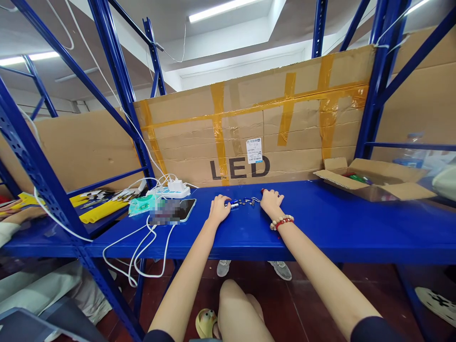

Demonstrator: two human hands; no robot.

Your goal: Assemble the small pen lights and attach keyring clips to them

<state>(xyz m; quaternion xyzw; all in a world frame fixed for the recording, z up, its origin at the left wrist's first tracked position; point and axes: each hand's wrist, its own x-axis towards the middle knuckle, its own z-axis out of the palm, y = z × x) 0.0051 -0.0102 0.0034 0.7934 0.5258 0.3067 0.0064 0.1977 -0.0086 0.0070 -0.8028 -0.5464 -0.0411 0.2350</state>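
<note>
On the blue shelf top, my left hand [218, 209] rests with its fingers curled at a small blue-and-silver cylinder [234, 205], whose end sticks out to the right. My right hand [271, 203] is closed, palm down, over a small red object [262, 191]; only a bit of red shows at the fingertips. Between both hands lie several small metal pieces [242, 202], some round like button cells, and a silver hook-like clip [255, 200] close to my right fingers. Finer detail is too small to tell.
A phone [186, 210], a green packet [141, 205] and a white power strip [174, 189] with cables stand left. An open cardboard box [370, 183] is at right. A cardboard panel [192, 147] closes the back. Another person's arm [24, 216] shows beyond the blue post.
</note>
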